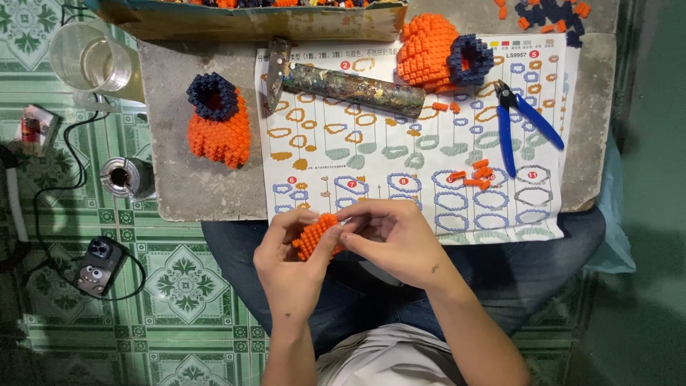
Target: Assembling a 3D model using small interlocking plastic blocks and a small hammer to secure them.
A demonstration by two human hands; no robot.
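While gripped: orange block piece (316, 236), just below the instruction sheet (400, 150)
Left hand (289, 261): fingers curled, holding it
Right hand (396, 239): fingertips pinching it
Blue cutters (525, 121): on sheet

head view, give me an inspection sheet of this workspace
surface: grey slab across the lap, with a printed instruction sheet on it
job's things: small orange block piece held in both hands; two orange-and-navy block builds; loose orange bricks
clutter: blue cutters, hammer, cardboard box, clear cup, small can
grippers: left hand and right hand both pinch the piece
cables: black cable runs to a phone
surroundings: green patterned floor tiles
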